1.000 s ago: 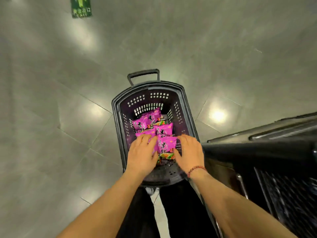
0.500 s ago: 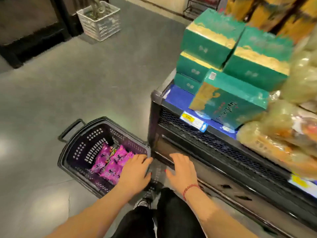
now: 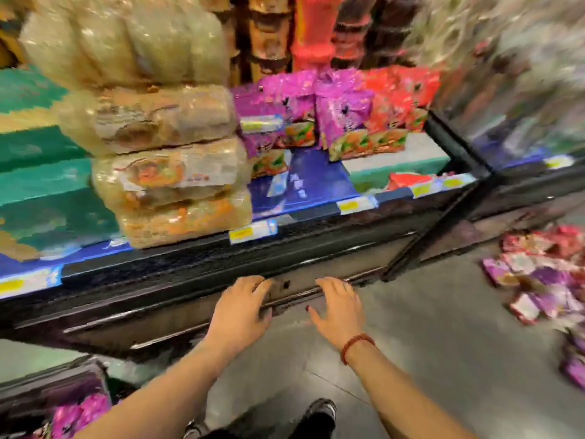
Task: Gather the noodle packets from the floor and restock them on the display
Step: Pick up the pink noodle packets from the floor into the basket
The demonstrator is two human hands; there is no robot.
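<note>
Although motion blur softens the view, the noodle packets [image 3: 543,277] read as glossy purple, pink and red pouches, heaped loosely on the floor [image 3: 443,359] at the right. Matching shelved packets [image 3: 342,118], each with an orange-green lower band, stand on the display shelf [image 3: 304,185], far centre. The left hand [image 3: 239,315] and right hand [image 3: 340,312] hover near the shelf base, fingers spread wide, holding nothing.

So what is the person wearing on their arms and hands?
Not much! The left arm and right arm are bare, with no sleeves showing. The left hand and right hand have no gloves. The one thing worn is a red beaded bracelet round the right wrist.
</note>
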